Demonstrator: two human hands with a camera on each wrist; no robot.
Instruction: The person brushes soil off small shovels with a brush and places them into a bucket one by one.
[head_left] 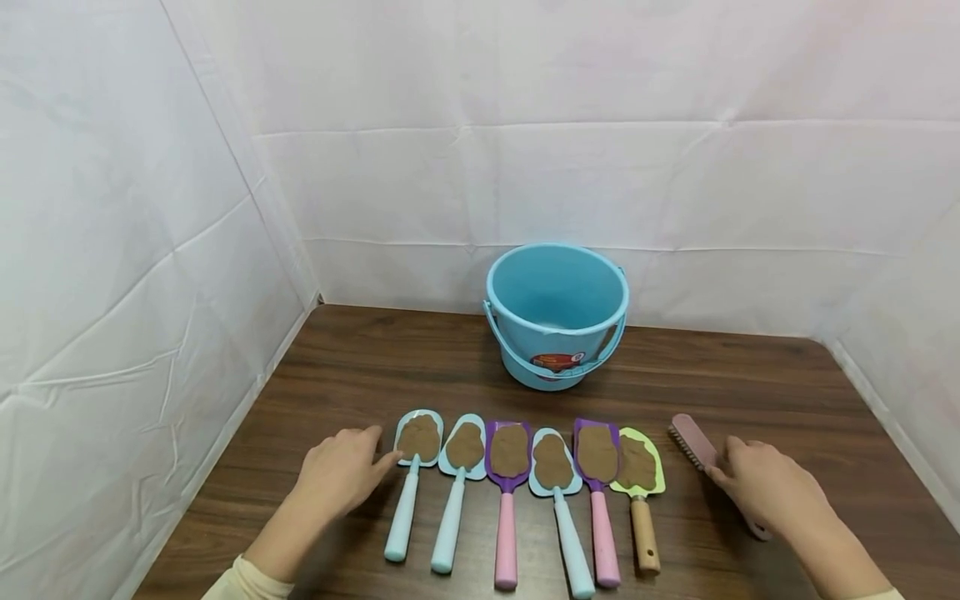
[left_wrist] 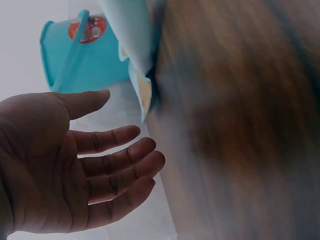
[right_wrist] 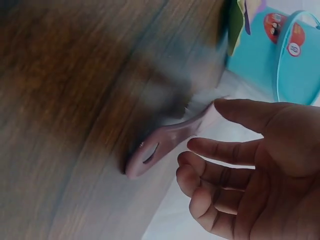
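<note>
Several small toy shovels lie in a row, each blade bearing a patch of brown, sand-like material. Three are light blue, including the leftmost shovel (head_left: 406, 507); two are purple shovels (head_left: 507, 533) with pink handles, and a green shovel (head_left: 644, 533) has a wooden handle. My left hand (head_left: 341, 471) is beside the leftmost shovel's blade, fingers loosely spread and holding nothing. At the right, a pink brush (head_left: 693, 437) with pale bristles lies slantwise. Over its handle hovers my right hand (head_left: 772, 487), thumb close to the brush and fingers loosely bent; contact is unclear.
A light blue bucket (head_left: 555, 354) with its handle down stands behind the shovels on the dark wooden table (head_left: 375, 358). White cloth (head_left: 375, 183) hangs behind the table and along both sides.
</note>
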